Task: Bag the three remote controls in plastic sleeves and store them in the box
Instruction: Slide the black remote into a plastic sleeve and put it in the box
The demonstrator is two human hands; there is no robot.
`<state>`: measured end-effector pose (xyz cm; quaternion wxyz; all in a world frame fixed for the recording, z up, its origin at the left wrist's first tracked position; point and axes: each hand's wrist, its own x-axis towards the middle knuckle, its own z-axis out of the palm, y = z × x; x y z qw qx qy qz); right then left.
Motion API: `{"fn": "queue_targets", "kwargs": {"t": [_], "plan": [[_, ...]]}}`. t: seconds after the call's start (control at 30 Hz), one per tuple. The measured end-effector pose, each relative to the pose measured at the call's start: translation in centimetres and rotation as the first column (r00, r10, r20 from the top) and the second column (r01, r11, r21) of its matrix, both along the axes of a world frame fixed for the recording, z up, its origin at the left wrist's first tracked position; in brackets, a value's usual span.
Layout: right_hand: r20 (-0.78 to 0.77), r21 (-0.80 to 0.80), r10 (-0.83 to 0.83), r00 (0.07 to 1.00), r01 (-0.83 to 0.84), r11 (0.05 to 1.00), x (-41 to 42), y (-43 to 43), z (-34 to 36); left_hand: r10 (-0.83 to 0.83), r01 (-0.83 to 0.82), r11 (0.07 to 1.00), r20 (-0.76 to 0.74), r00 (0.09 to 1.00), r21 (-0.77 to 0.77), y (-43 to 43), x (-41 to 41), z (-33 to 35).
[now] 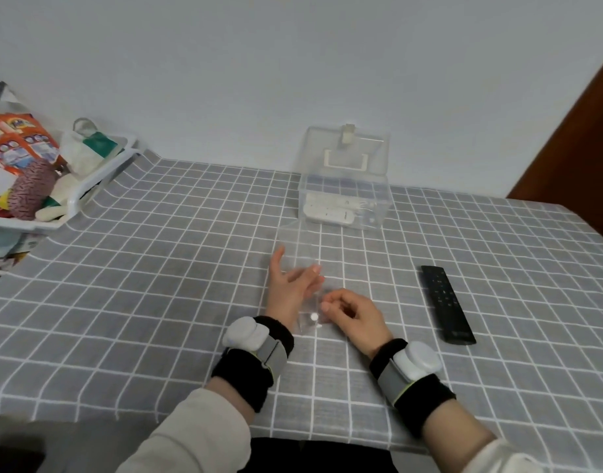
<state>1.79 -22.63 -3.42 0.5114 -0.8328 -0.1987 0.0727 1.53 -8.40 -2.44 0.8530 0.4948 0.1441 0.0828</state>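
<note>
Left hand [288, 288] mid-tabletop, fingers straight and spread, thumb pointing far. The fingers lie against the clear sleeve [298, 242] and look hazy through the plastic; can't tell whether they are inside it or under it. Right hand [353, 315] just right of the left, fingers curled, thumb and forefinger pinching the near right edge of the sleeve. The sleeve is empty and runs from the hands toward the far side, its far end almost reaching the box [344, 189]. Small white dot on the sleeve's near end, between the two wrists.

Box is clear plastic, far centre by the wall [293, 63], lid [347, 151] up and leaning back. Two white remotes [330, 216] lie inside, stacked front to back, with film visible around them. Black remote [446, 303] lies bare on the tabletop [156, 268], right of the right hand and not touching it, long axis running near to far.

Tabletop has a grey cloth with a white grid. Both wrists wear black bands with grey sensor pods [247, 332]. Pale sleeves on the forearms. White basket [88, 186] at the far left edge holds packets, a bag and a speckled yarn ball. Brown door [583, 148] at far right.
</note>
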Motion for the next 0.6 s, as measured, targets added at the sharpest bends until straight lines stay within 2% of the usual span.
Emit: {"fn": "queue_targets", "kwargs": {"t": [0.13, 0.3, 0.43, 0.53, 0.6], "plan": [[-0.035, 0.015, 0.023, 0.999, -0.023, 1.000, -0.1, 0.1, -0.1, 0.001, 0.001, 0.994, 0.021, 1.000, -0.111, 0.5, 0.0, -0.1], [-0.119, 0.200, 0.027, 0.993, -0.003, 0.980, 0.1, 0.0, 0.4, -0.249, 0.242, 0.933, 0.007, 0.968, -0.267, 0.8, 0.1, 0.3], [-0.126, 0.248, 0.026, 0.992, 0.006, 0.969, 0.1, -0.1, 0.8, -0.335, 0.332, 0.877, 0.055, 0.941, -0.348, 1.1, 0.2, 0.2], [-0.123, 0.237, 0.048, 0.991, -0.018, 0.971, -0.3, -0.3, 1.2, -0.382, 0.368, 0.867, 0.025, 0.924, -0.337, 1.0, 0.5, -0.2], [-0.111, 0.173, 0.079, 0.991, -0.059, 0.983, -0.5, -0.4, 1.2, -0.377, 0.363, 0.879, 0.017, 0.926, -0.310, 0.9, 0.7, -0.4]]}}
